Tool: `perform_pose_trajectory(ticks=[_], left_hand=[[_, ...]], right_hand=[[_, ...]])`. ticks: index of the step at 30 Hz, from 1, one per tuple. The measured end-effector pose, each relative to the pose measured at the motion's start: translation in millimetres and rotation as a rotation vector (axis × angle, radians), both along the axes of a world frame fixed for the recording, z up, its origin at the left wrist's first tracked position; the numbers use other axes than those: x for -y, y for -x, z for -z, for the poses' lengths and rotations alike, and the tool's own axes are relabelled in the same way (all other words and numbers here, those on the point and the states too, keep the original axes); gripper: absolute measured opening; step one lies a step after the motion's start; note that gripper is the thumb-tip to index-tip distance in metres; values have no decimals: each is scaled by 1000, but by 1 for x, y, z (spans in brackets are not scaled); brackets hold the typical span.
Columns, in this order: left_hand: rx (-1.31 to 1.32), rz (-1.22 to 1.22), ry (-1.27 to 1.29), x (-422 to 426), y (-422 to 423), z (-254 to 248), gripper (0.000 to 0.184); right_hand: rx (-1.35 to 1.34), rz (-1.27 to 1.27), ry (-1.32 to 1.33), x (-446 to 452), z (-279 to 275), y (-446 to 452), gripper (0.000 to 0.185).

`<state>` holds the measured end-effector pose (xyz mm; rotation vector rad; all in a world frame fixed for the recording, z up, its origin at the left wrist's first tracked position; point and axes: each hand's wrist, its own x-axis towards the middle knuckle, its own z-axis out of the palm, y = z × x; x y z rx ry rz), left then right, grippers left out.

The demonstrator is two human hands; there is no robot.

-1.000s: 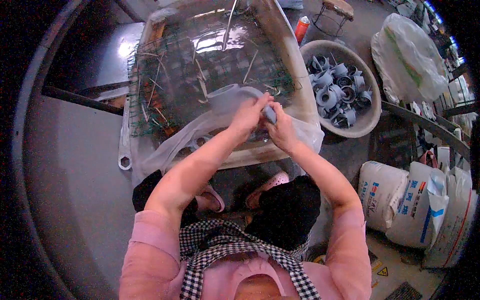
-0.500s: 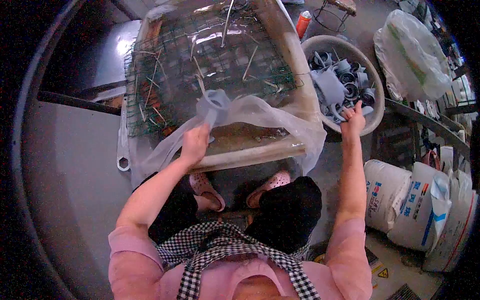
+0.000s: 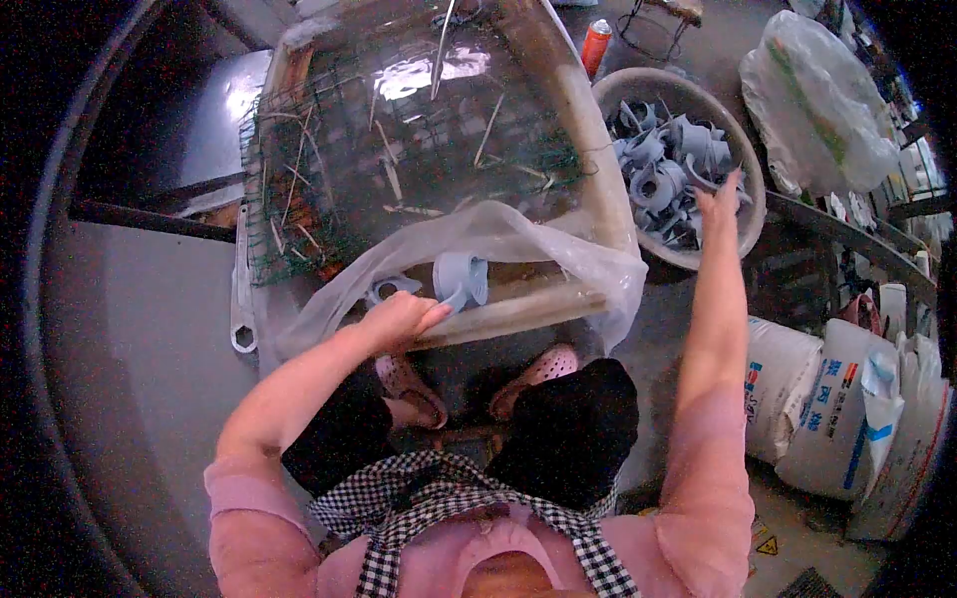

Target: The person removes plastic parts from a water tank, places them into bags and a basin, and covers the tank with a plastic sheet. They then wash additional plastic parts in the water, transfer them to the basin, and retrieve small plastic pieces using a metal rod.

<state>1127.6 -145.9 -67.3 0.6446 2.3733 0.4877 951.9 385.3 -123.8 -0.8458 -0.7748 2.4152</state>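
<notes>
My left hand (image 3: 401, 321) is closed on the tab of a grey plastic part with a round collar (image 3: 461, 279), over the near rim of the water-filled tub (image 3: 469, 324). A second grey ring-shaped part (image 3: 392, 289) shows just behind the fingers; whether the hand holds it too is unclear. At the right, my right hand (image 3: 720, 199) reaches into a round bucket (image 3: 750, 224) heaped with similar grey plastic parts (image 3: 653, 184). Its fingers close around one curved piece at the pile's right side. Clear plastic sheeting (image 3: 528, 234) drapes over the tub's near end.
Green wire mesh (image 3: 299, 179) and thin pale strips lie in the tub. An orange can (image 3: 595, 48) stands behind the bucket. White sacks (image 3: 832, 409) and a clear plastic bag (image 3: 812, 100) are at the right. A large wrench (image 3: 242, 289) rests along the tub's left side.
My left hand has come down and nearer to me with the grey part. My right hand has shifted slightly up and right in the bucket, and the parts there lie differently.
</notes>
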Motion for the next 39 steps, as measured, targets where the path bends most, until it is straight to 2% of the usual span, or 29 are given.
perform_pose_trajectory(ticks=[1, 3, 5, 6, 7, 8, 9, 10, 11, 12, 14, 15, 17, 18, 20, 23, 26, 29, 31, 33, 34, 35, 36, 37, 38, 39], left_hand=[[5, -3, 1, -2, 2, 1, 44], [120, -21, 87, -7, 10, 4, 45], [114, -45, 58, -8, 17, 17, 48], [110, -58, 38, -9, 18, 24, 51], [115, -59, 38, -11, 20, 28, 51], [106, -78, 30, -13, 23, 31, 51], [94, -93, 23, -14, 24, 34, 51], [36, -95, 25, -14, 24, 40, 52], [31, -95, 25, -14, 24, 48, 52], [-10, -79, 72, -13, 26, 57, 52], [-63, -84, 140, -13, 27, 56, 51], [-59, -94, 137, -11, 25, 58, 51], [-78, -103, 163, -7, 25, 64, 51], [-75, -107, 162, -5, 26, 67, 51], [-63, -92, 169, 0, 26, 76, 49], [-39, -178, 99, 6, 28, 84, 46], [18, -274, 130, 6, 32, 87, 42], [23, -253, 70, 17, 38, 103, 41], [32, -354, 32, 18, 39, 111, 44], [-278, -442, -124, 17, 44, 130, 48], [-278, -444, -125, 15, 52, 132, 48], [-18, -513, -78, 6, 61, 118, 49], [114, -549, -61, -1, 66, 103, 50], [242, -584, -34, -8, 71, 88, 51], [285, -677, -189, -14, 74, 73, 50], [225, -708, -267, -9, 83, 98, 47]], right_hand=[[227, -88, -186, 25, -40, -6, 50], [258, -287, -898, 42, -37, -2, 35], [26, -669, -1299, 120, -71, -34, 27], [82, -1039, -1639, 142, -56, -49, 22], [-125, -1597, -991, 182, -69, -79, 22], [-56, -1845, -982, 209, -55, -105, 22], [-103, -1941, -1475, 225, -38, -118, 24], [31, -2017, -1784, 237, -24, -126, 28], [182, -2064, -2103, 244, -10, -131, 36], [179, -2059, -2111, 247, 8, -135, 36], [348, -1478, -2476, 253, 43, -140, 55], [339, -1486, -2482, 254, 50, -137, 55], [316, -1087, -2730, 254, 61, -124, 63], [312, -1091, -2731, 254, 64, -118, 63], [461, -1351, -2338, 254, 70, -105, 58], [609, -1480, -1999, 258, 80, -87, 51], [580, -1550, -1775, 256, 90, -75, 47], [509, -1593, -1601, 256, 86, -76, 44], [430, -1579, -1576, 256, 76, -81, 44], [192, -1416, -1740, 254, 66, -91, 42], [71, -1326, -1812, 252, 60, -96, 42], [-52, -1234, -1878, 251, 53, -98, 42], [-56, -1238, -1880, 250, 44, -99, 42], [-27, -1358, -1967, 250, 34, -99, 40], [1, -1477, -2055, 250, 24, -97, 37], [-8, -1478, -2062, 250, 17, -97, 37]])
